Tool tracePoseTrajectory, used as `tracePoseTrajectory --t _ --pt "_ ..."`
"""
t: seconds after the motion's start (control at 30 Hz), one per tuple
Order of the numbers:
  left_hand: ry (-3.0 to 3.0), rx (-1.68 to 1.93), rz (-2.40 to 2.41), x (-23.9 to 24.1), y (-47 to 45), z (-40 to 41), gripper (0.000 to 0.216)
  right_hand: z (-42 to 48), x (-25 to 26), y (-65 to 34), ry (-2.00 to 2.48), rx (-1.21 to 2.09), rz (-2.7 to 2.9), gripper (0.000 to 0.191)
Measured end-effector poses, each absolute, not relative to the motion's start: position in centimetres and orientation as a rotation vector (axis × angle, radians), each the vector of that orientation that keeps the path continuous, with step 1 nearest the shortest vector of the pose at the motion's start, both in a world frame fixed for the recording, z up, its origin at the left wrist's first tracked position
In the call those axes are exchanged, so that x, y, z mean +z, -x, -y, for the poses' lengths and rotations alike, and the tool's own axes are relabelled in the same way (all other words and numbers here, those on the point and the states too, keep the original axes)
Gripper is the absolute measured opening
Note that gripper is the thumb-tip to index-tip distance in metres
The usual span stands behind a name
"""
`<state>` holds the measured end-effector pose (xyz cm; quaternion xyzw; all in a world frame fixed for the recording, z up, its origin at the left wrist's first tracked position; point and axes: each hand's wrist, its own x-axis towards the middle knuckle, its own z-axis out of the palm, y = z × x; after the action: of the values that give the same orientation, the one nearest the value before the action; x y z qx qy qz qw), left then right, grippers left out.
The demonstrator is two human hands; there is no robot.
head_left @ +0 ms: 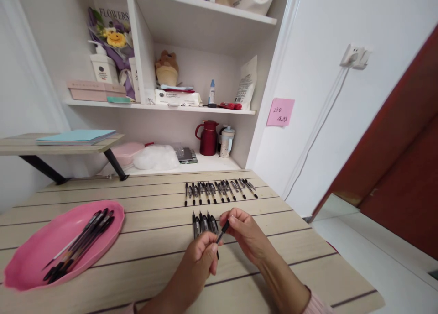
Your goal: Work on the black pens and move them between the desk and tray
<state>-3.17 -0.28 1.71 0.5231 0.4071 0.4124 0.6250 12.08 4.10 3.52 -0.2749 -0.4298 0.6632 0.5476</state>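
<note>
Both my hands meet over the wooden table [143, 254] and pinch one black pen [223, 232]. My left hand [201, 259] grips its lower end with curled fingers. My right hand [244, 234] pinches its upper end between thumb and fingers. Just behind the hands lies a short row of several black pens [204, 222]. Farther back a longer row of several black pens [219, 191] lies side by side. At the left a pink tray [37, 248] holds several more black pens [80, 243].
White shelves behind the table carry a red jug [208, 138], a cup, a plush toy, bottles and boxes. A raised wooden board [58, 145] with a blue folder stands at the back left. A pink note [280, 112] sticks on the wall at right.
</note>
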Motion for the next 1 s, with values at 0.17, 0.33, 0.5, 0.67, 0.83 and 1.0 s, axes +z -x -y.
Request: tracePoseTrajectory --t 0.17,0.33,0.5,0.67,0.83,1.0 --pt "-1.216 0.947 -0.936 1.8 3.2 0.4 0.018 -4.2 3.3 -12.1 0.646 1.542 1.043 0.021" --pt "-1.206 0.962 -0.938 1.8 3.1 0.4 0.019 -4.2 3.3 -12.2 0.654 1.580 1.059 0.024" --pt "-1.189 0.950 -0.938 1.7 3.1 0.4 0.020 -4.0 3.3 -12.2 0.664 1.556 1.096 0.022" --pt "-1.144 0.989 -0.987 1.5 3.3 -0.5 0.023 -6.0 3.1 -12.8 0.866 1.398 1.158 0.034" --pt "-1.002 1.079 -1.008 1.4 3.5 -1.4 0.028 -9.1 2.7 -13.3 1.600 0.638 1.666 0.028" --pt "-1.003 1.105 -0.980 1.1 3.7 -1.5 0.031 -10.1 0.8 -13.0 1.859 0.390 1.962 0.031"
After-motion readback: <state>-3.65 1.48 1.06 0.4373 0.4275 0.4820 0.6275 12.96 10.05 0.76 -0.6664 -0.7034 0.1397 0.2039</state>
